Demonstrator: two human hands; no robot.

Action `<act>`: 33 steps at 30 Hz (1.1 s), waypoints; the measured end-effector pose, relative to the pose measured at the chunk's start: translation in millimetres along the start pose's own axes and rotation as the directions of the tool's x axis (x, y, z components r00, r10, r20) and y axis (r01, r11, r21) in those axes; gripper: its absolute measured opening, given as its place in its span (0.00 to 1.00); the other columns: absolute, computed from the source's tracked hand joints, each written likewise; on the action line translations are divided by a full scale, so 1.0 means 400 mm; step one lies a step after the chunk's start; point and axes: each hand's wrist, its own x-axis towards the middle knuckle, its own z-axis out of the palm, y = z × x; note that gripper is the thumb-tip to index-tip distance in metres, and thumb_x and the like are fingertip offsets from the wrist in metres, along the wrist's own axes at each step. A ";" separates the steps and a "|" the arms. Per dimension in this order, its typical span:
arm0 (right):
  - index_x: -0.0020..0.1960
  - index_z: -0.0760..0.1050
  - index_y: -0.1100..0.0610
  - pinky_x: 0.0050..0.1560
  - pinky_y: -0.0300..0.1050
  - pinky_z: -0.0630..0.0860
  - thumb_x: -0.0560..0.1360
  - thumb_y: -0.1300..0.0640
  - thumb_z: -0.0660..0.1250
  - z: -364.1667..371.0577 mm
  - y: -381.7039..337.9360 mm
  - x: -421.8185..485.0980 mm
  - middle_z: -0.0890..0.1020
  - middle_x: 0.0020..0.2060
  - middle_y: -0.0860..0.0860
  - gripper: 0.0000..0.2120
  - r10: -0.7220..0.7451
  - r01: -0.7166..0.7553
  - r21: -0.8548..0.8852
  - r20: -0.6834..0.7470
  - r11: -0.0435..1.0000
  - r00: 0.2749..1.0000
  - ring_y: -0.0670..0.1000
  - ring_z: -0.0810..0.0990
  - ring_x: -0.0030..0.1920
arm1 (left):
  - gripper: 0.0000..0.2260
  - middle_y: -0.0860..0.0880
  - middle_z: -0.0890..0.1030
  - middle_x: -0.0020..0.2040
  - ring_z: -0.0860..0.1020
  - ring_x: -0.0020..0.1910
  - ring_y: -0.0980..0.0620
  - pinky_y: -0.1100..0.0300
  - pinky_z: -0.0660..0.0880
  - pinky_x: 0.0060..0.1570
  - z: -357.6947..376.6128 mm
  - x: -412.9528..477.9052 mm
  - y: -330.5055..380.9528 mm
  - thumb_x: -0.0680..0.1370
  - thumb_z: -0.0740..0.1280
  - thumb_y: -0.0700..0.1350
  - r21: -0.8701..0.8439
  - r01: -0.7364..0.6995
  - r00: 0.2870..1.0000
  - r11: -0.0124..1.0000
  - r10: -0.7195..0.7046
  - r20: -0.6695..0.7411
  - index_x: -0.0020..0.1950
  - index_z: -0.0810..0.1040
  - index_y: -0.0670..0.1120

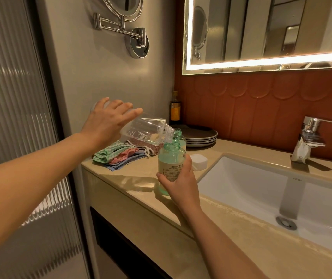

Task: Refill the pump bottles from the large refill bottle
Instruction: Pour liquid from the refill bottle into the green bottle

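- Warm, fairly dim light; the brightest source is the glowing strip round the wall mirror (261,62), burnt out to near white.
- Glare patches lie on the glossy counter (139,183) and the chrome tap (310,125); the tap throws a soft shadow to its right.
- The clear refill bottle (147,129) carries small highlights.
- Print on the green bottle (171,158) is too soft to read.
- Wide-angle bend curves the ribbed glass panel (10,97) at the left edge.
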 end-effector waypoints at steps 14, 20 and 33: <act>0.75 0.45 0.48 0.64 0.51 0.72 0.68 0.40 0.71 -0.005 -0.006 -0.004 0.63 0.72 0.48 0.48 -0.002 0.002 -0.001 0.005 1.000 1.000 0.51 0.65 0.70 | 0.34 0.37 0.77 0.56 0.76 0.54 0.34 0.33 0.67 0.56 -0.011 0.033 -0.004 0.61 0.71 0.28 0.107 -0.053 0.998 0.993 0.057 -0.039 0.64 0.66 0.47; 0.75 0.45 0.49 0.64 0.51 0.72 0.67 0.41 0.72 -0.007 -0.007 -0.005 0.63 0.72 0.48 0.48 -0.007 0.007 -0.002 0.006 1.000 1.000 0.51 0.65 0.70 | 0.34 0.38 0.77 0.57 0.75 0.56 0.35 0.34 0.65 0.58 -0.006 0.040 -0.009 0.62 0.70 0.27 0.163 -0.056 0.997 0.985 0.063 -0.038 0.65 0.69 0.47; 0.75 0.45 0.50 0.64 0.52 0.72 0.67 0.41 0.72 -0.008 -0.009 -0.007 0.64 0.72 0.49 0.48 -0.005 0.005 -0.007 0.010 1.000 1.000 0.51 0.65 0.70 | 0.33 0.40 0.76 0.58 0.75 0.57 0.38 0.36 0.64 0.60 -0.001 0.059 -0.018 0.65 0.71 0.30 0.269 -0.104 0.986 0.957 0.135 -0.101 0.65 0.66 0.49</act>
